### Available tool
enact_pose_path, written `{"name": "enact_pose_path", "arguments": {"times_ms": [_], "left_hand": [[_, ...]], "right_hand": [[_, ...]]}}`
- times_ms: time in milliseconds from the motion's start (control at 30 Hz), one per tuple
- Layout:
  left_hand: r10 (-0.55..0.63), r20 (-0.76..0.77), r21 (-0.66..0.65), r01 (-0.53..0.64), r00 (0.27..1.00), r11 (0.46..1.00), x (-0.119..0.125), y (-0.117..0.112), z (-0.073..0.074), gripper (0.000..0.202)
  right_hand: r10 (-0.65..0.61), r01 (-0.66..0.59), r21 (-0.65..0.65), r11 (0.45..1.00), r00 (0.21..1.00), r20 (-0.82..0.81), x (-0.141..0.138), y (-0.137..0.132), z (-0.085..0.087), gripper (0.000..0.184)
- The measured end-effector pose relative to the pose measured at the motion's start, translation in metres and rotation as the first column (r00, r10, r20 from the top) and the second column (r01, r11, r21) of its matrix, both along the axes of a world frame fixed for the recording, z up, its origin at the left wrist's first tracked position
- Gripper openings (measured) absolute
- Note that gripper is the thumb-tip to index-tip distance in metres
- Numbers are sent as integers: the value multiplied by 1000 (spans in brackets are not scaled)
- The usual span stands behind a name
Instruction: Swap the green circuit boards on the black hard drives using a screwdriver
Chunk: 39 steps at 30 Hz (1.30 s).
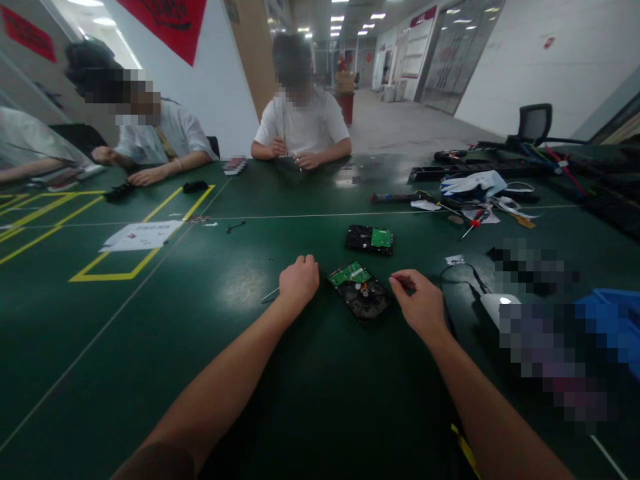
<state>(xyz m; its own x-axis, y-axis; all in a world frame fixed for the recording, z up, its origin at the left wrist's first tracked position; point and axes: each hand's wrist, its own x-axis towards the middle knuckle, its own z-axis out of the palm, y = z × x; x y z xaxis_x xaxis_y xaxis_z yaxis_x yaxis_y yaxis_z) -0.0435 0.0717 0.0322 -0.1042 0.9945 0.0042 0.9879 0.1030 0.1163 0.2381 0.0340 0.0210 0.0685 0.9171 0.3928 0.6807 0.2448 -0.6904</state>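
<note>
A black hard drive (361, 291) with a green circuit board on top lies on the dark green table (200, 320) between my hands. My left hand (299, 280) rests just left of it, closed in a fist round a thin metal tool (270, 294) whose tip sticks out to the left. My right hand (420, 303) sits just right of the drive, fingers curled and pinched together; what they hold, if anything, is too small to see. A second hard drive (370, 239) with a green board lies a little farther back.
Three other people sit at the table's far side. A white sheet (141, 235) lies in yellow floor-tape markings at left. Screwdrivers, cables, white gloves (473, 183) and parts clutter the right. A blue box (613, 327) stands at the right edge.
</note>
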Motion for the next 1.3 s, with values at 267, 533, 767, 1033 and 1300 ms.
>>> {"name": "enact_pose_path", "arguments": {"times_ms": [267, 533, 767, 1033, 1300], "left_hand": [[-42, -72, 91, 48, 997, 995, 5, -5, -13, 35], [-135, -58, 108, 141, 989, 984, 11, -18, -11, 35], [-196, 29, 37, 195, 980, 980, 13, -35, -6, 54], [-329, 341, -16, 355, 881, 935, -1, -30, 7, 79], [-267, 630, -81, 403, 730, 912, 0, -38, 18, 81]], "right_hand": [[5, -6, -72, 997, 1000, -12, 0, 5, -6, 20], [97, -109, -127, 986, 990, -100, -2, 5, -16, 18], [105, -109, -95, 989, 994, -42, -1, 6, -17, 16], [-6, 7, -29, 1000, 999, 36, 4, 11, -18, 19], [-46, 45, -158, 986, 999, -2, 4, 9, -18, 13]]}}
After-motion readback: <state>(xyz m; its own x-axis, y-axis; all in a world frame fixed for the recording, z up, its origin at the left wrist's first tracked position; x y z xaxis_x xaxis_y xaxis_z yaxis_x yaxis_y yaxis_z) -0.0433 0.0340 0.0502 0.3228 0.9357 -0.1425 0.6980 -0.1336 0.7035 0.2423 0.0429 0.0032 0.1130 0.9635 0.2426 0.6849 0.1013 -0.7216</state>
